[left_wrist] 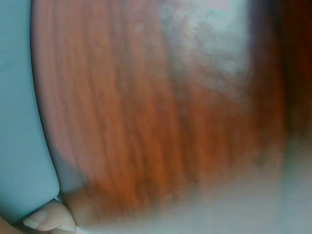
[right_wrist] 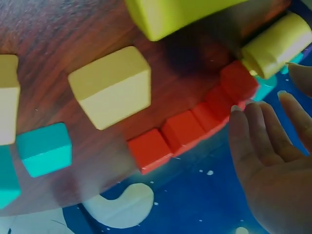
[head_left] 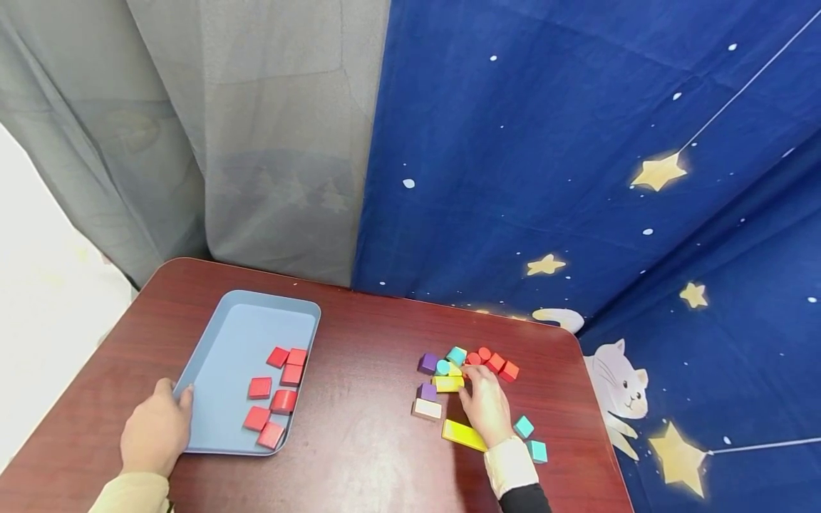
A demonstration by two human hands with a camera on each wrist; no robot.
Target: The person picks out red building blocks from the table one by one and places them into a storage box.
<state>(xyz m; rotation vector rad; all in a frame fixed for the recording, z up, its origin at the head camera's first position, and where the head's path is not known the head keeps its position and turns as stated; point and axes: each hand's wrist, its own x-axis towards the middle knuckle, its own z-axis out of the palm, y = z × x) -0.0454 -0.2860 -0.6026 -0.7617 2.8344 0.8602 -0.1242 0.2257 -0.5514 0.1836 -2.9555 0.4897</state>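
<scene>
A blue-grey tray (head_left: pixel 227 356) stands at the left of the table, with several red blocks (head_left: pixel 259 388) along its right side. My left hand (head_left: pixel 157 431) grips its near left rim, and a fingertip (left_wrist: pixel 46 217) shows at the tray's edge in the left wrist view. Over the loose blocks at the right, my right hand (head_left: pixel 486 406) reaches with straight fingers beside a row of red blocks (right_wrist: pixel 183 130). Nothing shows in its grasp. A yellow cylinder (right_wrist: pixel 280 44) lies close to those fingertips. A yellow block (head_left: pixel 447 384) is left of the hand.
Two purple cubes (head_left: pixel 428 363) and a pale-topped block (head_left: pixel 426 409) stand left of the right hand. A long yellow block (head_left: pixel 464 434) lies nearer me. Teal cubes (head_left: pixel 537 452) are at the right. Curtains (head_left: pixel 462 178) hang behind the table (head_left: pixel 359 342).
</scene>
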